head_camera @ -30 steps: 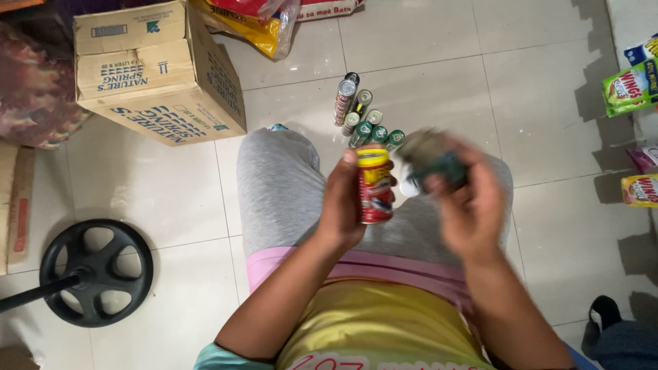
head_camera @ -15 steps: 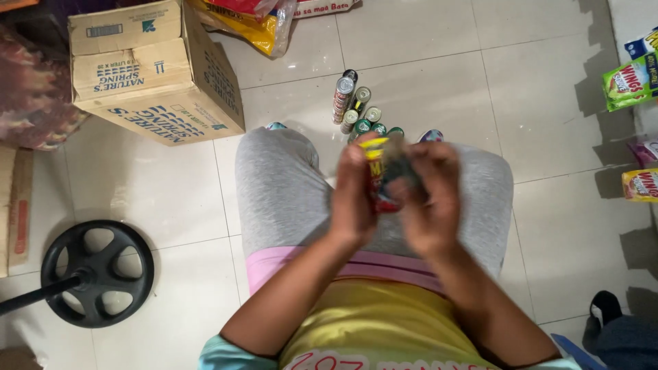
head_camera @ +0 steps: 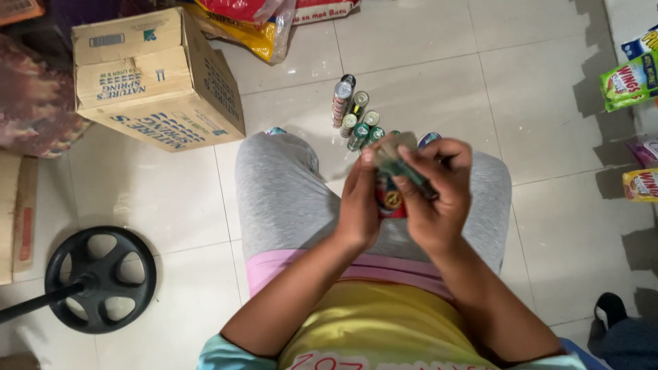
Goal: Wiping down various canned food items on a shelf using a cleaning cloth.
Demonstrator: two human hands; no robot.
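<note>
Head view looks straight down on your lap, where both hands meet just above your grey-clad knees. Your left hand [head_camera: 360, 205] is clenched around a small red can [head_camera: 391, 200], holding it upright at the centre of the frame. Your right hand [head_camera: 435, 195] pinches a grey-green cloth [head_camera: 392, 156] against the top of that can, fingers curled over it. Toward twelve o'clock from your hands, a cluster of more cans [head_camera: 353, 113] stands on the white tiled floor [head_camera: 425, 68]. At ten o'clock sits a cardboard box [head_camera: 154, 79]; at eight o'clock, a black round fan base [head_camera: 99, 279]. Snack packets [head_camera: 630, 79] lie at two o'clock.
</note>
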